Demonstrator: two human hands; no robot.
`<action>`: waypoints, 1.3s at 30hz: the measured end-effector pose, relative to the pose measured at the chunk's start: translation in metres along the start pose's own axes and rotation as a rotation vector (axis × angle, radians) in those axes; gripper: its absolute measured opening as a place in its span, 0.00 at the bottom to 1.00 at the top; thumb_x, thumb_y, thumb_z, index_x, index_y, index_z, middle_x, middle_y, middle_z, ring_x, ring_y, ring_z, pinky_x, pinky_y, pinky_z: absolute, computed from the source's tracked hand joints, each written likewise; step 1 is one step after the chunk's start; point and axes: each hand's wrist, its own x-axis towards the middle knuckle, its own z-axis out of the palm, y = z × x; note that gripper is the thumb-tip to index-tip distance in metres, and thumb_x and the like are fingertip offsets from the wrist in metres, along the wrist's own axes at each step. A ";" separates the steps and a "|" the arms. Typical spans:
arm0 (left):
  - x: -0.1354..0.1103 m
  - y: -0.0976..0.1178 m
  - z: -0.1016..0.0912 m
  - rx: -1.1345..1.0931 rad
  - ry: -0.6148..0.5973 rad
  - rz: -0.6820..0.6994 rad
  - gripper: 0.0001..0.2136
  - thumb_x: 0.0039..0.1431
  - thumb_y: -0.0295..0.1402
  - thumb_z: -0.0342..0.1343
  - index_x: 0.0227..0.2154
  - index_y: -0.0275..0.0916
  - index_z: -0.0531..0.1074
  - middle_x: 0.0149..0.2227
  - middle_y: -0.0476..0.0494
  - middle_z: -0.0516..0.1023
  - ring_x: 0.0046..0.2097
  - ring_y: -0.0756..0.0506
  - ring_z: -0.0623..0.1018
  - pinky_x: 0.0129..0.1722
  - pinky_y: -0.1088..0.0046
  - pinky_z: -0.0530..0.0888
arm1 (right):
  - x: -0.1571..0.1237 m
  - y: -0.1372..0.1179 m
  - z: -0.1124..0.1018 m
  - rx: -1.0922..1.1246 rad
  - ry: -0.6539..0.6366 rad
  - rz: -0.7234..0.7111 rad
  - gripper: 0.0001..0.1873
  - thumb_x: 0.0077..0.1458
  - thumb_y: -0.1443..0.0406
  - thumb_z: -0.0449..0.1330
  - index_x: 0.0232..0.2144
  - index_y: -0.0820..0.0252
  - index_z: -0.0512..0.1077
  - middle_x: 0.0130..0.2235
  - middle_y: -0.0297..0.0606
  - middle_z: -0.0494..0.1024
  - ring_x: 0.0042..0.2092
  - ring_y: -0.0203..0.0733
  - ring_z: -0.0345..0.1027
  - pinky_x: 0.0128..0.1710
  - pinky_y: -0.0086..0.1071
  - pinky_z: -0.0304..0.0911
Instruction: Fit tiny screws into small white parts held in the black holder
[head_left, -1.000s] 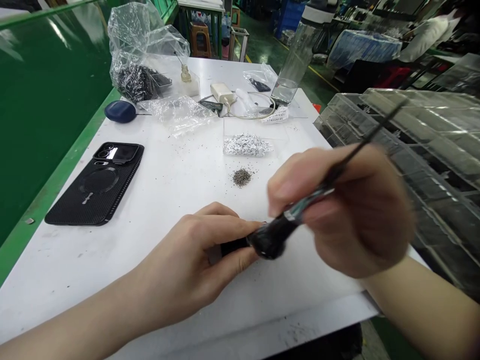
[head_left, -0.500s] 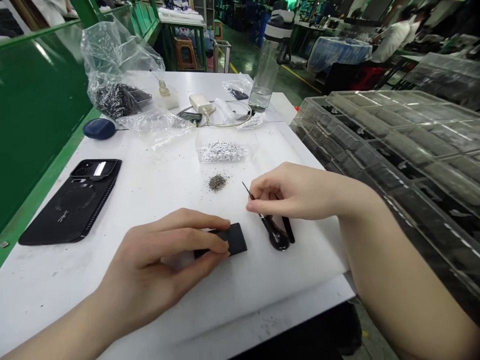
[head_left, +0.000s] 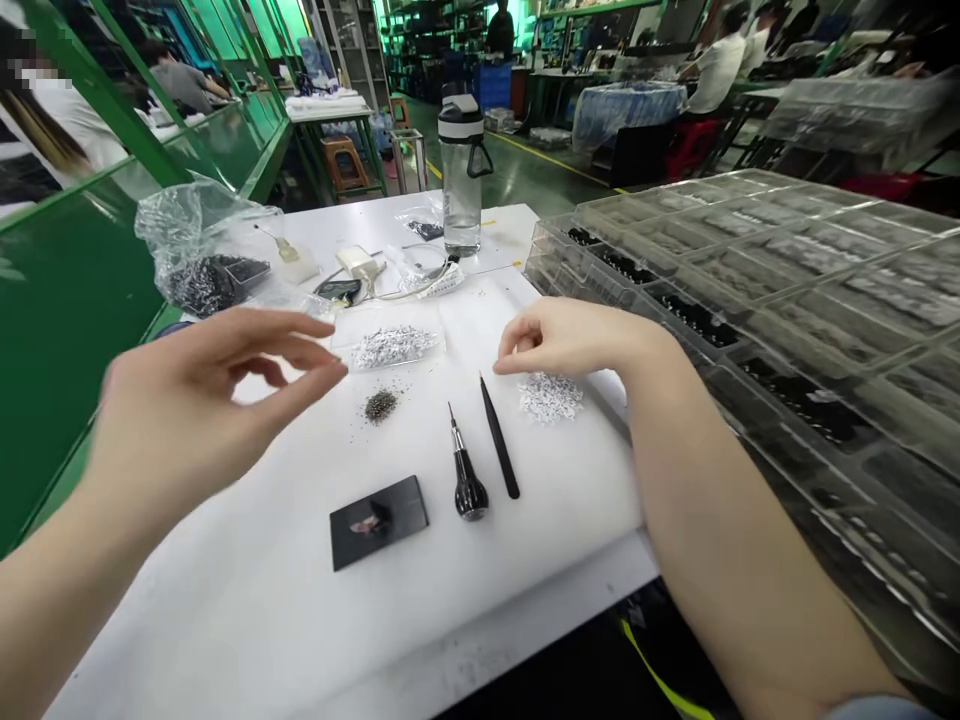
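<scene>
My left hand (head_left: 202, 400) is lifted above the white table (head_left: 247, 590), fingers loosely spread, with nothing visible in them. My right hand (head_left: 570, 340) hovers low with its fingertips pinched together, just left of a small pile of white parts (head_left: 551, 397); what they pinch, if anything, is hidden. A black flat pad (head_left: 379, 520) with a small piece on it lies near the front. Beside it lie a black-handled screwdriver (head_left: 466, 480) and a thin black tool (head_left: 499, 450), neither one touched.
A small heap of dark screws (head_left: 380, 405) and a clear bag of white parts (head_left: 390, 345) lie mid-table. Behind stand a water bottle (head_left: 461, 180), a charger (head_left: 356, 262) and a plastic bag of black parts (head_left: 202, 270). Clear compartment trays (head_left: 750, 300) fill the right side. People work in the background.
My left hand let go of the black pad and rose. My right hand laid the screwdriver down and moved back to the white parts. The view tilted up.
</scene>
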 end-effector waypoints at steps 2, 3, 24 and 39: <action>0.031 0.010 0.016 0.097 -0.037 -0.016 0.12 0.71 0.43 0.67 0.51 0.43 0.83 0.38 0.58 0.85 0.38 0.49 0.80 0.48 0.73 0.81 | 0.002 0.008 0.001 -0.023 -0.083 0.024 0.05 0.64 0.61 0.72 0.37 0.57 0.84 0.35 0.34 0.84 0.37 0.43 0.77 0.37 0.35 0.70; 0.045 0.011 0.024 0.145 -0.027 -0.026 0.12 0.72 0.42 0.66 0.50 0.41 0.83 0.37 0.56 0.84 0.39 0.47 0.81 0.49 0.69 0.81 | 0.003 0.010 0.002 -0.036 -0.126 0.036 0.06 0.65 0.61 0.71 0.40 0.58 0.83 0.38 0.35 0.85 0.39 0.43 0.79 0.40 0.36 0.74; -0.083 -0.012 0.030 -0.258 -0.471 0.357 0.22 0.71 0.26 0.60 0.63 0.55 0.73 0.50 0.53 0.86 0.52 0.48 0.83 0.52 0.77 0.81 | 0.004 -0.007 0.011 -0.036 -0.147 0.176 0.03 0.56 0.68 0.72 0.33 0.59 0.81 0.34 0.34 0.83 0.34 0.41 0.74 0.32 0.33 0.68; -0.092 -0.035 0.037 -0.273 -0.444 0.421 0.20 0.79 0.26 0.51 0.67 0.50 0.70 0.53 0.50 0.86 0.55 0.49 0.83 0.54 0.81 0.79 | 0.009 -0.025 0.037 0.410 -0.100 -0.297 0.14 0.57 0.68 0.58 0.38 0.56 0.84 0.32 0.33 0.79 0.33 0.39 0.67 0.34 0.33 0.61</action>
